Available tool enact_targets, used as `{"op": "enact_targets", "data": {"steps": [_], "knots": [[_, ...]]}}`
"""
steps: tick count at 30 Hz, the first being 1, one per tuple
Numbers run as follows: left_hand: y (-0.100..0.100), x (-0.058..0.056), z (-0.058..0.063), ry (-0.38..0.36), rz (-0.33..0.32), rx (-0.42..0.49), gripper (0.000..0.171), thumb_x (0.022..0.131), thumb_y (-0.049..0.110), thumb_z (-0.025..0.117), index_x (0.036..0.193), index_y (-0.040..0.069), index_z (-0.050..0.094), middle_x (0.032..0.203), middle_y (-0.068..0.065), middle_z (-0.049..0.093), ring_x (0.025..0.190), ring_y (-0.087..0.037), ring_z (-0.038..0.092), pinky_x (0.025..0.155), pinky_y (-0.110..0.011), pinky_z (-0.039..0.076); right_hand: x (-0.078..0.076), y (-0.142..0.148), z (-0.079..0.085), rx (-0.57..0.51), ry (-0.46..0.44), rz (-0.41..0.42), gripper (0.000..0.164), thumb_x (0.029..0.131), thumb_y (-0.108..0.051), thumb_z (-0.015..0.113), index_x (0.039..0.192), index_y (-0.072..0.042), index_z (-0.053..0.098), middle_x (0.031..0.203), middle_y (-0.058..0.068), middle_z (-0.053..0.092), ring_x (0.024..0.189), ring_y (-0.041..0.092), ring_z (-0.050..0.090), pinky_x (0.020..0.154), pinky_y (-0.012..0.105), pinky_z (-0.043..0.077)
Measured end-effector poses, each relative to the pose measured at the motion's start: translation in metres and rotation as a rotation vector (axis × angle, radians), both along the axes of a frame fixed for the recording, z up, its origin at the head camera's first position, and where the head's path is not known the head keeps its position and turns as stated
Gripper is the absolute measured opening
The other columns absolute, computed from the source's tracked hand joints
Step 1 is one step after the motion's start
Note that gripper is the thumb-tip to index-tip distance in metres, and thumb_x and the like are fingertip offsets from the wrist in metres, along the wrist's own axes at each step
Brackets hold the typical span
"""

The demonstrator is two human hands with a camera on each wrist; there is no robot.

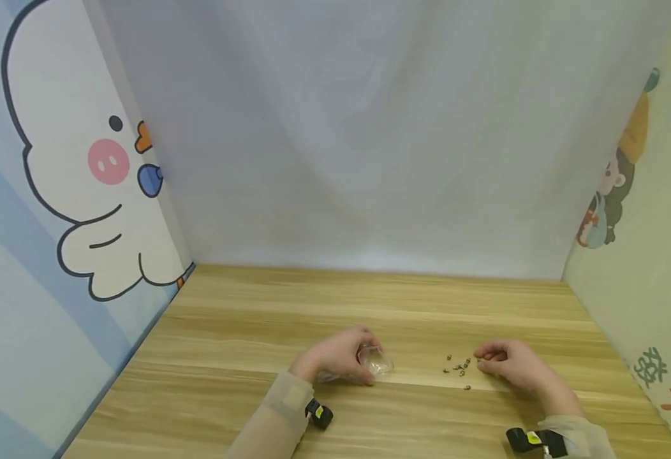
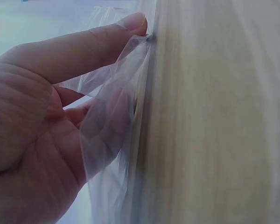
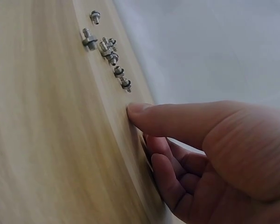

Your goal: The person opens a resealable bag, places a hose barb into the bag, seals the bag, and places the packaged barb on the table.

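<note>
Inspector: Largest item first.
Recorder: A wood-grain table (image 1: 255, 306). In the head view both hands work toward its six o'clock side.
Inspector: The left hand (image 1: 340, 357)?
Recorder: It grips a clear plastic bag (image 1: 377, 362), fingers curled round it. The left wrist view adds what the head view hides: a creased, see-through sheet across the inner fingers.
Inspector: The right hand (image 1: 513, 366)?
Recorder: Narrow gap, thumb near forefinger. The head view shows a dark speck (image 1: 478, 361) at the tips; in the right wrist view the thumb blocks that spot. I cannot tell whether anything is held.
Inspector: Smallest items?
Recorder: Several small metal fittings (image 3: 119, 72), at three o'clock from the bag, nine o'clock from the right hand. Only the right wrist view resolves their stems and collars.
</note>
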State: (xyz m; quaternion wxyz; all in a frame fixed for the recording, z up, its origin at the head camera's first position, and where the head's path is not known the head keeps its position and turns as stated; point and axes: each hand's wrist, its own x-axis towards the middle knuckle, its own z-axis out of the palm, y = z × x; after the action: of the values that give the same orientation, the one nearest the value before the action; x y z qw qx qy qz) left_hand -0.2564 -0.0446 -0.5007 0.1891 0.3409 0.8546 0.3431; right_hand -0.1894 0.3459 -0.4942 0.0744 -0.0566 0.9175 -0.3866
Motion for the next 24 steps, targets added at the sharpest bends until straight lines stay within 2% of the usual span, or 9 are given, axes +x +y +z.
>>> {"op": "enact_targets", "data": {"steps": [7,12,24], "knots": [[-0.0008,0.0005,-0.0006,0.007,-0.004,0.007,0.054,0.076,0.015,0.099,0.123,0.015,0.072,0.119,0.008,0.059,0.102,-0.007,0.055,0.092,-0.026,0.049,-0.0001,-0.0004,-0.0017,0.017,0.001,-0.008,0.021,0.095,-0.014,0.081,0.111,-0.001,0.076,0.099,0.004,0.069,0.091,0.018,0.062,0.077,0.028,0.052],[-0.0012,0.0003,-0.0001,0.018,-0.003,-0.004,0.054,0.077,0.017,0.099,0.124,0.016,0.072,0.119,0.008,0.058,0.1,-0.008,0.055,0.089,-0.026,0.049,0.0007,-0.0017,-0.0006,0.022,0.011,0.002,0.02,0.095,-0.014,0.08,0.11,-0.001,0.076,0.098,0.003,0.069,0.091,0.018,0.062,0.077,0.029,0.052],[-0.0011,0.0001,-0.0015,0.038,-0.017,-0.002,0.056,0.076,0.018,0.099,0.125,0.015,0.072,0.119,0.009,0.059,0.105,-0.005,0.056,0.095,-0.026,0.049,0.0018,0.0,-0.0001,0.049,0.023,0.018,0.018,0.095,-0.015,0.081,0.108,-0.003,0.076,0.097,0.001,0.069,0.091,0.018,0.062,0.078,0.028,0.052]]}}
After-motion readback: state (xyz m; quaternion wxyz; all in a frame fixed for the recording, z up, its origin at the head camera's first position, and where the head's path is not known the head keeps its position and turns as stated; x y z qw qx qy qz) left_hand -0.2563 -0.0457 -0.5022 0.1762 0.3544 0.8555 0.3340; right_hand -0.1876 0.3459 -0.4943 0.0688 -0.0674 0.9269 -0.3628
